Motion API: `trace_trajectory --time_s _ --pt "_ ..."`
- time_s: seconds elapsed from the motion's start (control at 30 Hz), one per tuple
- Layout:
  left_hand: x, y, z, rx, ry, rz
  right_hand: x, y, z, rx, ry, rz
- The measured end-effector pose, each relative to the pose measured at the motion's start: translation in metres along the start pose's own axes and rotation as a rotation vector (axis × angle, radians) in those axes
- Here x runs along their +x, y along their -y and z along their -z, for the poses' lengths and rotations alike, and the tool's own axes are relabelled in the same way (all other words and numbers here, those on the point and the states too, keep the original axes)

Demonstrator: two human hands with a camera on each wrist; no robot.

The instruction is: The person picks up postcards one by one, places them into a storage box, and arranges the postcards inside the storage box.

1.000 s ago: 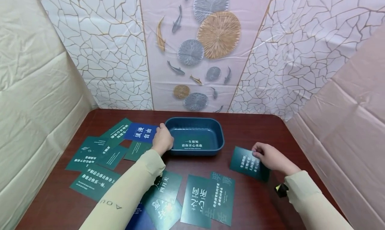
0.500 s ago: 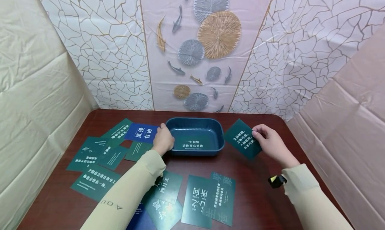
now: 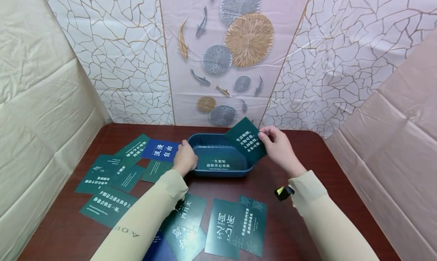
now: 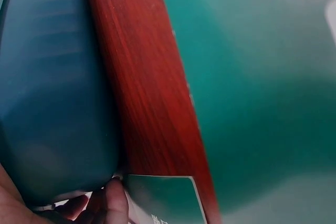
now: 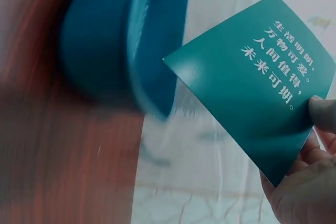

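In the head view my right hand (image 3: 280, 150) pinches a dark green card (image 3: 246, 140) with white printed characters by one corner, between thumb and fingers. The tilted card overlaps the right end of a deep blue rectangular tray (image 3: 252, 166). In the right wrist view the card (image 5: 247, 82) is raised beside the blurred tray (image 5: 100, 40). My left hand (image 3: 185, 159) grips the tray's left end, thumb and curled fingers at its edge. Inside the tray lies a green card (image 3: 218, 163). A bright blue card (image 3: 159, 150) reaches up to my left hand.
Several green cards (image 3: 102, 173) overlap on the table's left side. More cards (image 3: 222, 230) lie at the front middle, and a dark blue card (image 3: 158, 249) is partly under my left sleeve. A patterned cloth wall (image 3: 136, 63) rises behind the reddish-brown table (image 3: 290, 223).
My right hand has lifted the green card off the table on the right and carried it left and up to the tray's right end. The left hand has stayed at the tray.
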State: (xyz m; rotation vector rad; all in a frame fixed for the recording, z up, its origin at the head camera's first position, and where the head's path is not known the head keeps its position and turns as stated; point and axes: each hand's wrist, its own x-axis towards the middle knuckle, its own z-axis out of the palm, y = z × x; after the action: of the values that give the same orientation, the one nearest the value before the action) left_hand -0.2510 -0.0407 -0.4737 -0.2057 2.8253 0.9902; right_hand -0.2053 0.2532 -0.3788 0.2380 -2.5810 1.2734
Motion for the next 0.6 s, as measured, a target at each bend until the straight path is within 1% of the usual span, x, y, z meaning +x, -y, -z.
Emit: trace_trajectory --time_s 0.17,0.23,0.33,0.47,0.6 --pt "0.000 0.001 -0.001 0.003 -0.004 0.003 0.009 0.012 -0.030 0.044 0.007 0.013" --pt "0.000 0.001 -0.001 0.004 -0.001 0.002 0.011 0.012 -0.041 0.035 0.016 0.006" --pt "0.001 0.002 -0.002 0.005 -0.003 0.001 0.014 0.011 -0.056 -0.017 0.038 -0.004" --pt "0.001 0.003 -0.003 0.007 -0.015 -0.002 0.018 0.008 -0.071 -0.089 0.100 -0.015" --pt "0.002 0.003 -0.002 0.007 -0.021 -0.004 0.021 0.005 -0.081 -0.136 0.204 -0.011"
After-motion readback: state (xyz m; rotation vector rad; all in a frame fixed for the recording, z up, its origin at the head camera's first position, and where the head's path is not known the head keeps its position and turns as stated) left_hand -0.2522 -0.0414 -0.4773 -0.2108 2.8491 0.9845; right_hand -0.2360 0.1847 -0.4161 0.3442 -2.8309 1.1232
